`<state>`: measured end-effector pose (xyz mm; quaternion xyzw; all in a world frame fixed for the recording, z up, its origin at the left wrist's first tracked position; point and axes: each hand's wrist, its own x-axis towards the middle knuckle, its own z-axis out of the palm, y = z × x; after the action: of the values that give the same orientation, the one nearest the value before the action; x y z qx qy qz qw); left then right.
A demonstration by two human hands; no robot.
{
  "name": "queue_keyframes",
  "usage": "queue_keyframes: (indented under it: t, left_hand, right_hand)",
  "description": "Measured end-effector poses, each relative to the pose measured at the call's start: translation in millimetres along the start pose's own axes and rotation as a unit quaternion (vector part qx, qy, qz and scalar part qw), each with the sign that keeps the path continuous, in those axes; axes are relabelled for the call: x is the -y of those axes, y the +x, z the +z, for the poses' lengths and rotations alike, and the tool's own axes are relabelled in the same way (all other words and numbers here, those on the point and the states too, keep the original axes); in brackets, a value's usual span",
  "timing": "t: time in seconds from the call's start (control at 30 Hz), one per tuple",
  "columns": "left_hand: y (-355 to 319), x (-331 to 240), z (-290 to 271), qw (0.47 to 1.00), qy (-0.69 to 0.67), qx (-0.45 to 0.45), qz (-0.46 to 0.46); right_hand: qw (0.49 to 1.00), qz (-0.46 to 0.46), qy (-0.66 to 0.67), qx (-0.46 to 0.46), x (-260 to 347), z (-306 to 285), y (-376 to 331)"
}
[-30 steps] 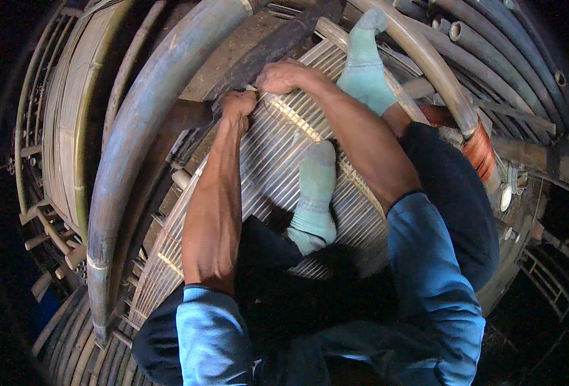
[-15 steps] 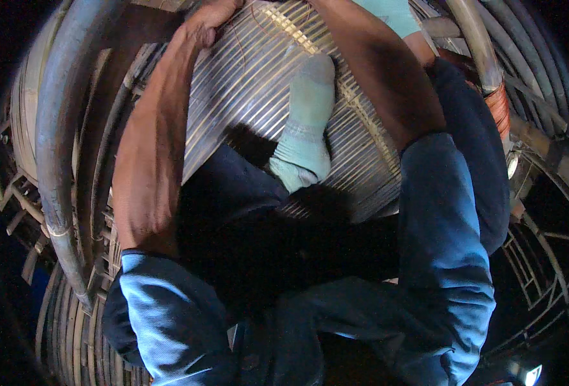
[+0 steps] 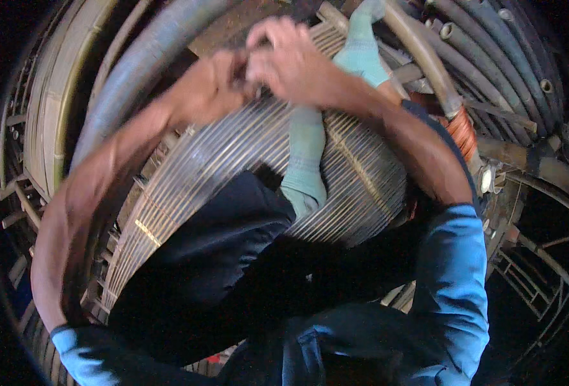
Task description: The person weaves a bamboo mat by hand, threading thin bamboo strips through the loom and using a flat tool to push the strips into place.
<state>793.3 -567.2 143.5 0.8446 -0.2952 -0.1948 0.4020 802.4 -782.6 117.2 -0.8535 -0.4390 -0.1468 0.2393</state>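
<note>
My left hand [image 3: 219,87] and my right hand [image 3: 283,63] meet above the far end of a panel of thin parallel bamboo strips [image 3: 233,148]. The fingers of both are curled in close together, slightly smeared by motion. Whatever lies between them is too hidden to make out. My foot in a pale green sock [image 3: 305,161] rests flat on the panel, its toe end covered by my right wrist. The other foot, in a matching sock [image 3: 361,48], stretches out at the far right. A pale lashing row [image 3: 365,170] crosses the strips.
A thick grey-blue bamboo pole [image 3: 140,67] curves along the left, with split bamboo lengths [image 3: 46,122] beyond it. Several hollow poles [image 3: 490,64] are stacked at the far right. Orange cord [image 3: 461,135] wraps an upright pole [image 3: 426,58] there.
My hands have come together and nearer from the panel's far edge, and my elbows have spread. More of the panel's left side shows, and the view has shifted.
</note>
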Motion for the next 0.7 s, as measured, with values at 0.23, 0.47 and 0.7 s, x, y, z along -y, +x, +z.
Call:
queue_keyframes:
  t: [0.23, 0.47, 0.7]
  left_hand:
    - [-136.6, -124.8, -26.8, 0.981, 0.027, 0.059, -0.183]
    - [-266.4, -164.2, -52.6, 0.944, -0.121, -0.274, -0.136]
    - [-343.3, -220.8, -60.9, 0.873, 0.055, -0.462, 0.145]
  right_hand:
    - [0.961, 0.007, 0.261, 0.092, 113.8, -35.1, -35.9]
    - [0.948, 0.051, 0.299, 0.099, 125.9, -39.2, -59.5]
    - [0.942, 0.024, 0.334, 0.041, 133.4, -42.7, -42.2]
